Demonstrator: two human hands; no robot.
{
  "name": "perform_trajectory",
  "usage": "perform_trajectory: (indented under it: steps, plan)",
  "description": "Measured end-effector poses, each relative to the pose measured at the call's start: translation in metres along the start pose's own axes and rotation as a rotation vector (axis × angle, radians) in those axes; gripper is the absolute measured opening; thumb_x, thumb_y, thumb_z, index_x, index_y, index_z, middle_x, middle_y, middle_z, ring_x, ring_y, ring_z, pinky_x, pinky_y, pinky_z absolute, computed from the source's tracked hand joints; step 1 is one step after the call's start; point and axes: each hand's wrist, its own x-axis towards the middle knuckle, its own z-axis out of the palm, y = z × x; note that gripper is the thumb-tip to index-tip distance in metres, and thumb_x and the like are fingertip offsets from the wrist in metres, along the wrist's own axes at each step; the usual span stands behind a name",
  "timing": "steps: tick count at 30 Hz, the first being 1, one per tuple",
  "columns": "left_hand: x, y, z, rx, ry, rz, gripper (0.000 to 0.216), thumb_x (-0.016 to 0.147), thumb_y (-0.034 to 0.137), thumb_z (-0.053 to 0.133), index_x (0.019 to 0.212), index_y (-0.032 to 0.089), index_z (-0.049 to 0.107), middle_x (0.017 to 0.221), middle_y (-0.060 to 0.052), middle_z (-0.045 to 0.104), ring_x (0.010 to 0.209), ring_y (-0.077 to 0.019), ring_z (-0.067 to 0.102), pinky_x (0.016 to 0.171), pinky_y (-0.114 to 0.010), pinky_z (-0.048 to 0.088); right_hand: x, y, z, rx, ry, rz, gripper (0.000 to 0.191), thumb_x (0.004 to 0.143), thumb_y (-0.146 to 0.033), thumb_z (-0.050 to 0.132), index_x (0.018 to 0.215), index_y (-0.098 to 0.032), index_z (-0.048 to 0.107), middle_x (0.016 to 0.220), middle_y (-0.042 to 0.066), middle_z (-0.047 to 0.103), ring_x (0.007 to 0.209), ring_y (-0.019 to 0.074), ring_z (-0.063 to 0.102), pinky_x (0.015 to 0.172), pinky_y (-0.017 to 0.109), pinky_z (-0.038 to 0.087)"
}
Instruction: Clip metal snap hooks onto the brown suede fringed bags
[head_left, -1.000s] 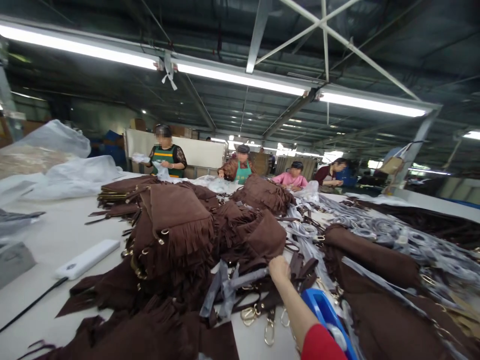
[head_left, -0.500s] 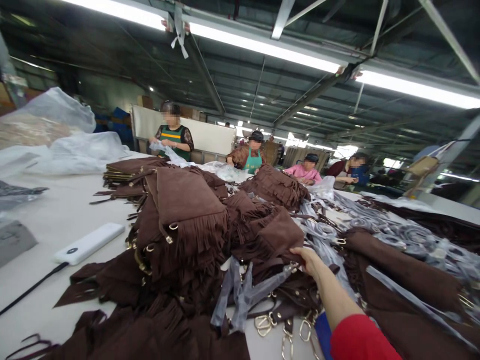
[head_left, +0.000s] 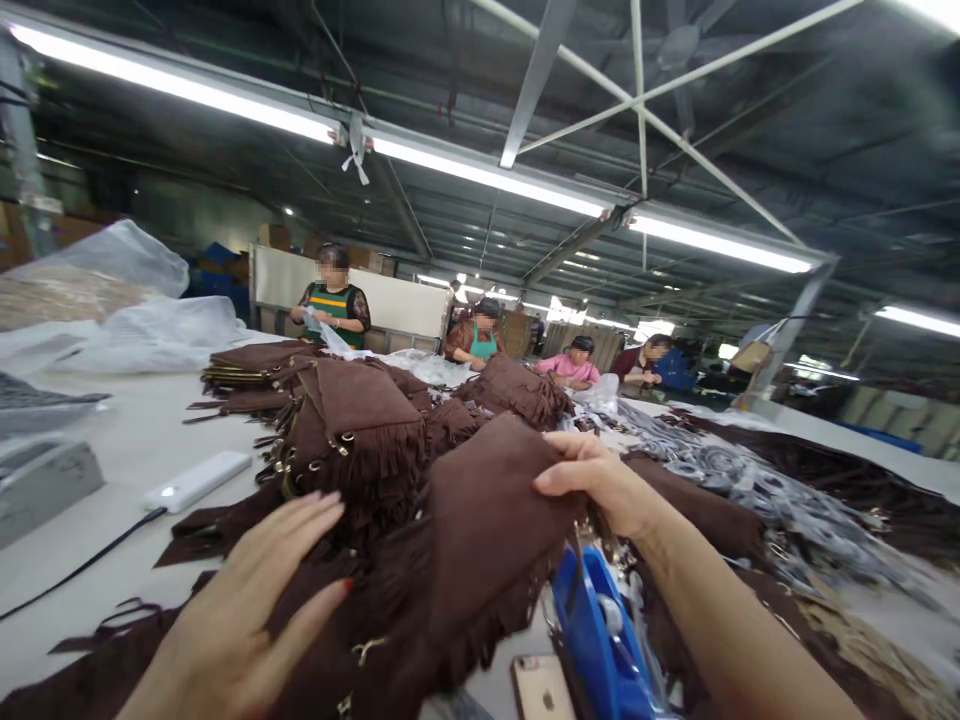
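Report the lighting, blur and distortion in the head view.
Head view: long ceiling tube lights blow out to white; wide lens bends the roof beams and stretches the edges; left hand and right hand look slightly soft, like the brown fringed bag the right hand grips; distant workers are small and hazy.

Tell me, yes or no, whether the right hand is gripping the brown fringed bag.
Yes: the right hand pinches the top edge of the brown fringed bag, with the thumb on its near face.
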Motion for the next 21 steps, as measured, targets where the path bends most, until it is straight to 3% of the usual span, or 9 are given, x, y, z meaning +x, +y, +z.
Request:
perform_trajectory:
  steps: [3, 5, 7, 9, 12, 14, 17, 21]
  plan:
    - [0.049, 0.049, -0.027, -0.207, -0.3, 0.081, 0.082, 0.067, 0.049, 0.066, 0.136, 0.031, 0.025, 0.144, -0.002, 0.032, 0.132, -0.0261, 0.024, 0.107, -0.042, 0.025, -0.036, 0.009, 0.044, -0.102, -0.272, 0.124, 0.019, 0.047, -0.015, 0.069, 0.063, -0.014, 0.059, 0.056, -0.004, 0.062, 0.048, 0.0093, 0.055, 0.046, 0.018, 0.043]
    - [0.057, 0.075, -0.036, -0.406, -0.615, 0.016, 0.089, 0.053, 0.047, 0.077, 0.131, 0.027, 0.039, 0.135, -0.005, 0.044, 0.124, -0.0303, 0.037, 0.101, -0.042, 0.034, -0.048, 0.026, 0.067, -0.222, -0.382, 0.131, 0.019, 0.045, -0.016, 0.071, 0.058, -0.015, 0.056, 0.051, -0.009, 0.053, 0.044, 0.0038, 0.043, 0.04, 0.014, 0.032]
    - [0.046, 0.084, -0.036, -0.669, -0.925, -0.124, 0.07, 0.049, 0.043, 0.078, 0.112, 0.022, 0.057, 0.111, -0.001, 0.062, 0.103, -0.0272, 0.054, 0.087, -0.034, 0.045, -0.054, 0.047, 0.083, -0.347, -0.455, 0.114, 0.02, 0.047, -0.017, 0.071, 0.056, -0.016, 0.053, 0.048, -0.011, 0.044, 0.042, 0.0024, 0.034, 0.037, 0.016, 0.023]
    - [0.023, 0.081, -0.033, -0.885, -1.071, -0.325, 0.044, 0.053, 0.039, 0.076, 0.09, 0.017, 0.066, 0.081, 0.004, 0.065, 0.077, -0.0189, 0.059, 0.068, -0.024, 0.045, -0.057, 0.067, 0.09, -0.416, -0.495, 0.103, 0.019, 0.052, -0.022, 0.071, 0.059, -0.016, 0.055, 0.048, -0.01, 0.041, 0.044, 0.0031, 0.032, 0.039, 0.018, 0.021]
    - [-0.014, 0.065, -0.026, -0.985, -1.007, -0.624, 0.029, 0.053, 0.034, 0.074, 0.07, 0.013, 0.063, 0.059, 0.006, 0.057, 0.057, -0.0112, 0.049, 0.051, -0.02, 0.035, -0.057, 0.092, 0.087, -0.326, -0.533, 0.082, 0.025, 0.07, -0.04, 0.063, 0.078, -0.016, 0.063, 0.062, -0.006, 0.049, 0.056, 0.0051, 0.039, 0.049, 0.018, 0.028]
    - [-0.031, 0.057, -0.022, -1.016, -0.952, -0.728, 0.028, 0.052, 0.033, 0.074, 0.066, 0.012, 0.06, 0.057, 0.005, 0.056, 0.052, -0.0095, 0.045, 0.049, -0.02, 0.031, -0.055, 0.105, 0.079, -0.224, -0.553, 0.098, 0.033, 0.076, -0.044, 0.057, 0.096, -0.019, 0.063, 0.076, -0.003, 0.055, 0.064, 0.0065, 0.044, 0.056, 0.019, 0.033]
    - [-0.045, 0.055, -0.015, -1.029, -0.91, -0.756, 0.028, 0.053, 0.033, 0.071, 0.066, 0.012, 0.059, 0.057, 0.004, 0.055, 0.052, -0.0093, 0.044, 0.049, -0.02, 0.03, -0.049, 0.12, 0.066, -0.179, -0.613, 0.237, 0.045, 0.062, -0.032, 0.07, 0.104, -0.02, 0.06, 0.081, -0.003, 0.059, 0.065, 0.0076, 0.05, 0.058, 0.019, 0.038]
    - [-0.056, 0.062, -0.003, -0.942, -0.907, -0.737, 0.026, 0.055, 0.035, 0.066, 0.063, 0.013, 0.054, 0.055, 0.004, 0.049, 0.053, -0.0099, 0.041, 0.047, -0.021, 0.026, -0.047, 0.136, 0.054, -0.199, -0.623, 0.407, 0.047, 0.046, -0.021, 0.074, 0.091, -0.016, 0.06, 0.068, -0.004, 0.06, 0.059, 0.0089, 0.053, 0.057, 0.021, 0.043]
